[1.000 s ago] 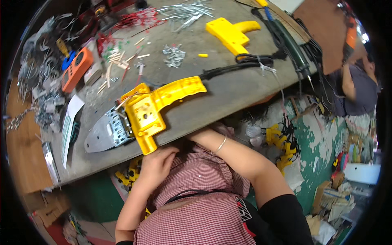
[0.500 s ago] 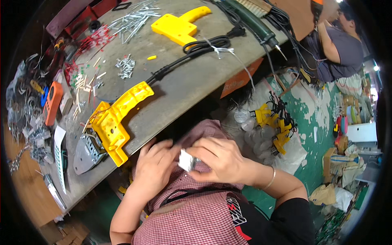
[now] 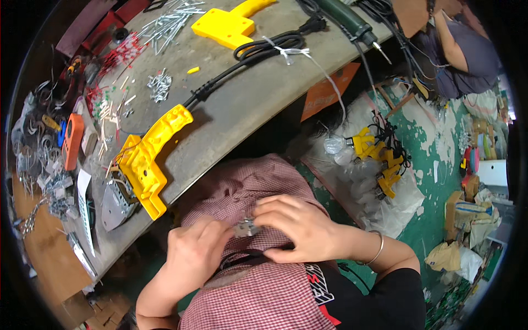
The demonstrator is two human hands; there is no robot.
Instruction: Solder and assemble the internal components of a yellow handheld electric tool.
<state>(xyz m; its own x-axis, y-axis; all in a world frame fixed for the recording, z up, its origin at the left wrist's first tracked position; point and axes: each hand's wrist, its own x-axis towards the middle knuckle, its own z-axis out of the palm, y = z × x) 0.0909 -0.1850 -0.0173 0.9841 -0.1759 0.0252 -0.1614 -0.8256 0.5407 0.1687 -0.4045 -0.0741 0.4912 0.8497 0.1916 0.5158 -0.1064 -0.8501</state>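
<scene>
Where the desk (image 3: 220, 129) runs along the left, an orange handheld device (image 3: 72, 142) sits near its side, and then a rounded grey metal plate (image 3: 114, 206) lies against a hollow yellow casing (image 3: 137, 160) at the near edge, a black cable (image 3: 201, 92) leading off the casing's handle. Next comes the left hand (image 3: 197, 250), fingers curled and their tips at a small metal part (image 3: 246, 227), which is over the checked apron (image 3: 269, 179) between both hands. On its other side the right hand (image 3: 300, 228) has bent fingers touching the part, its thumb apart below; I cannot tell which grip, if either, is closed on it. It looks light, stiff and hardly fragile, perhaps slick, so pinching opposite edges seems safest. Further right, yellow pieces (image 3: 363, 141) rest on plastic sheeting (image 3: 404, 212) on the floor.
</scene>
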